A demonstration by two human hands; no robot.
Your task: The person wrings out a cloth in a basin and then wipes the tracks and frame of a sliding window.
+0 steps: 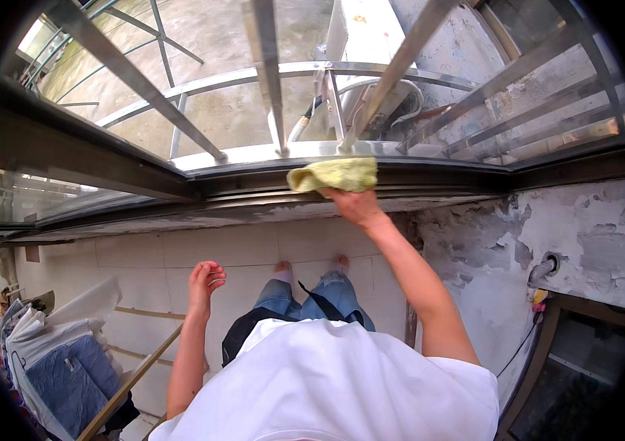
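A yellow cloth (334, 175) is gripped in my right hand (359, 206), which reaches forward to the window. The cloth lies against the dark metal window frame (254, 185), and its crumpled left end sticks out past my fingers. My right palm is turned away, so some of the fingers are hidden under the cloth. Off to the left, my left hand (206, 282) hangs in the air above the tiled floor, with its fingers loosely curled and slightly apart. Nothing shows in it.
Metal bars (268, 73) stand beyond the window, with a white outdoor unit (367, 37) behind them. Peeling plaster covers the wall (467, 250) at right, where a pipe (544, 268) sticks out. Folded bags and cloths (70, 375) are piled at lower left beside a wooden rail (132, 378).
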